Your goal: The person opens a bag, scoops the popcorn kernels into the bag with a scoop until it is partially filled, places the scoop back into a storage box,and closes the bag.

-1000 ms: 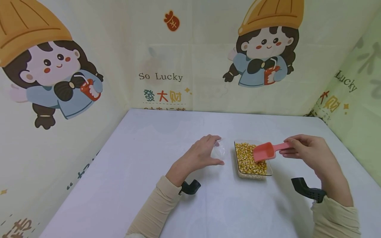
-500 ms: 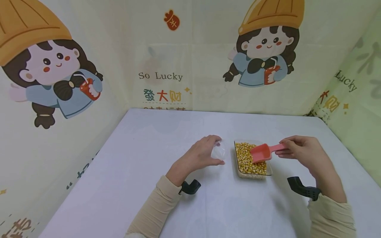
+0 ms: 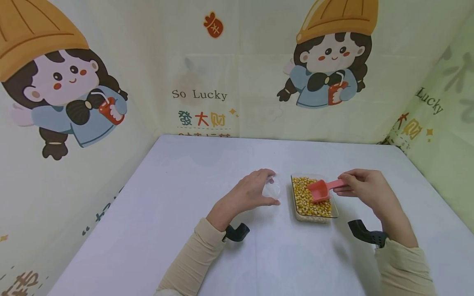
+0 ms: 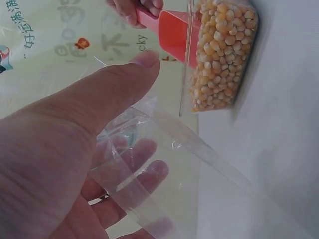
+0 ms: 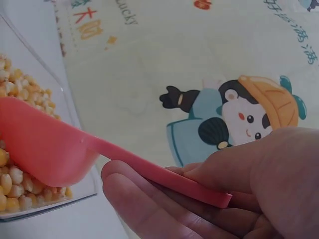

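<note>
A clear container (image 3: 314,219) on the table holds yellow corn kernels (image 3: 302,199) close to its rim. The fingers of my right hand (image 3: 366,187) pinch the handle of a pink scoop (image 3: 319,192). In the right wrist view, the bowl of the scoop (image 5: 45,144) is over the kernels, its front edge out of frame. To the left of the container, my left hand (image 3: 249,191) curves around a thin clear plastic bag (image 3: 273,189). The left wrist view shows the bag (image 4: 199,147) spread between thumb and fingers, several fingers seen through the film.
The white table (image 3: 185,176) extends around the container. Behind it hangs a printed cloth (image 3: 259,74) with cartoon figures, and more cloth lines both sides. Black curved mounts (image 3: 238,232) are worn on both wrists.
My right hand has moved left, carrying the scoop further across the kernels. The left hand and the bag stay almost where they were.
</note>
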### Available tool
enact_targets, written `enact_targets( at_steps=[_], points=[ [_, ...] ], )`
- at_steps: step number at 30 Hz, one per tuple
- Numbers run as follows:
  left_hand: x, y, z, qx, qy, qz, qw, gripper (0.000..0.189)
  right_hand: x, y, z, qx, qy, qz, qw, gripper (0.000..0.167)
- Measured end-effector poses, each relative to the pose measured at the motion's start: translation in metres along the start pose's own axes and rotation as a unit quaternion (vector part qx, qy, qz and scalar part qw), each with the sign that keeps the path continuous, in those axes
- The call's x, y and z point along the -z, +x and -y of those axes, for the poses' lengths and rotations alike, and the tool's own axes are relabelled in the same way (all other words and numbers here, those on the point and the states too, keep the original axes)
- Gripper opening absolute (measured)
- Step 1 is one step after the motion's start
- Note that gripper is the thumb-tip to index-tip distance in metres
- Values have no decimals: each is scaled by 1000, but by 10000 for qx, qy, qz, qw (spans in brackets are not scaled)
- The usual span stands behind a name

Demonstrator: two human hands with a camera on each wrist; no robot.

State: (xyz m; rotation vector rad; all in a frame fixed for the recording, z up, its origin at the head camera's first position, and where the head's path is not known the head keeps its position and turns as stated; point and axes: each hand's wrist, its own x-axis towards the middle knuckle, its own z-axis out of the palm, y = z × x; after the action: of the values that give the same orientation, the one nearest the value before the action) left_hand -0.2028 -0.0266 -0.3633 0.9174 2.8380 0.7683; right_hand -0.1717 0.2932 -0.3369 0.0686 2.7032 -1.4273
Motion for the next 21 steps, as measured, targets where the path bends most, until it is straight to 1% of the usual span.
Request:
enact_targets(
  at_steps=[4,7,13,17,21],
  points=[
    [0,0,1,15,10,13,10000,78,-5,3,-1,51,15,72,10000,48],
    [1,0,1,20,-7,28,10000,78,-8,6,-2,18,49,165,9999,48],
    [0,1,2,5,-35,43,10000,79,-11,9,-5,-135,-7,224,9997,49],
    [0,1,2,-17,-7,43,10000,80,-9,9,-7,-191,57,375,9991,52],
    [0,1,1,-21,10,31,10000,80,-2,8,-12,-164,140,542,9983,57]
  ],
)
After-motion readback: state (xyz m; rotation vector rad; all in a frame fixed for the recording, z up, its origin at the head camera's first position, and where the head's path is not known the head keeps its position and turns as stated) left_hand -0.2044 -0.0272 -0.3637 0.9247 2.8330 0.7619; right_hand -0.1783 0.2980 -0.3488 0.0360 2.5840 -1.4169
